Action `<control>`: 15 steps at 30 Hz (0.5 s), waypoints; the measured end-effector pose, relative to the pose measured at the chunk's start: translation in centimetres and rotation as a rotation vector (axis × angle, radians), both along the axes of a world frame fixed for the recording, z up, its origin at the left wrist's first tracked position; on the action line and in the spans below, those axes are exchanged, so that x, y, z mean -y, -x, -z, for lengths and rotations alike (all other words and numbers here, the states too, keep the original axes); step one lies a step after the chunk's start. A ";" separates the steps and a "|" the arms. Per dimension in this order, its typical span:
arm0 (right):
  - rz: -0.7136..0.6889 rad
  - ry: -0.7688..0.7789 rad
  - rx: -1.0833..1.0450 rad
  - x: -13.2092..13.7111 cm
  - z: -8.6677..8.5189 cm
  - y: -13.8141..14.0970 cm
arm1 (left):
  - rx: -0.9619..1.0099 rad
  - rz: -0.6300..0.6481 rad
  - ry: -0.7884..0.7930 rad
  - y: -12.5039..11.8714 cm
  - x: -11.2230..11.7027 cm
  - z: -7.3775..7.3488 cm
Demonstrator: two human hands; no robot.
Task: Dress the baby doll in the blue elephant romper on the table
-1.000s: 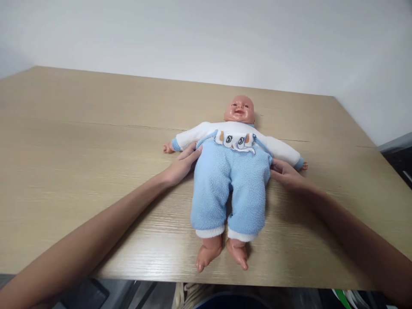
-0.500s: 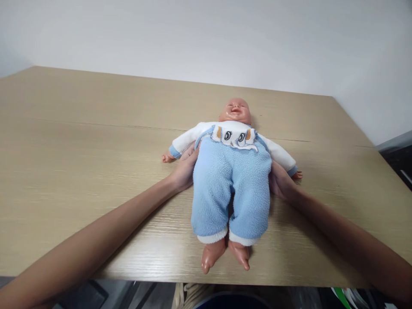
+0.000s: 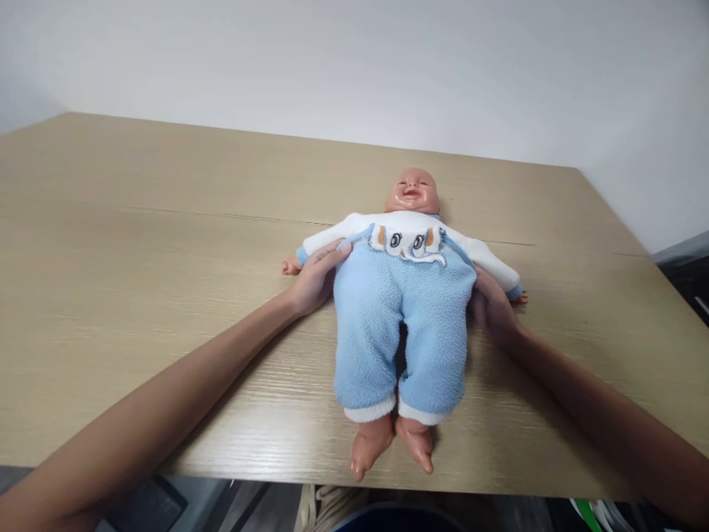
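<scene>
A baby doll [image 3: 413, 191] lies on its back on the wooden table, head away from me and feet near the front edge. It wears a white long-sleeved top [image 3: 324, 236] and fleecy blue trousers [image 3: 402, 303] with an elephant patch at the waist. At the doll's left-of-view hip, my left hand [image 3: 318, 277] is closed on the trousers' waist edge, its thumb on top. My right hand [image 3: 495, 307] grips the opposite side of the trousers; some of its fingers are hidden behind the fabric.
The light wooden table [image 3: 138, 281] has a seam running across it. A white wall [image 3: 354, 66] stands behind. Below the front edge are beige laces or cords [image 3: 332, 506] and a green-and-white item [image 3: 586, 513]. A dark object [image 3: 687, 273] is at the far right.
My left hand has moved slightly up and outward, its thumb now showing on the waist edge. The trousers' waist looks wider, and the doll appears shifted a little to the right.
</scene>
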State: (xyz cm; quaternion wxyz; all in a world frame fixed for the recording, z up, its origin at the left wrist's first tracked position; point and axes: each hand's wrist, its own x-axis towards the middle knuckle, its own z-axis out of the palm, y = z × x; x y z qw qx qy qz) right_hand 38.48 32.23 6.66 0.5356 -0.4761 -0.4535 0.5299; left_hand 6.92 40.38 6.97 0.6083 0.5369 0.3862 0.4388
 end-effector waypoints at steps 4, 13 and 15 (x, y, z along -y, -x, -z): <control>-0.016 -0.079 0.068 0.1 0.1 -1.0 | -0.029 0.013 -0.021 0.6 0.0 0.1; -0.123 -0.143 0.219 0.8 -3.0 -1.1 | -0.136 -0.082 -0.300 0.3 0.4 -0.3; -0.101 -0.156 0.271 0.2 -3.9 -1.1 | -0.166 -0.137 -0.346 0.1 0.6 -0.5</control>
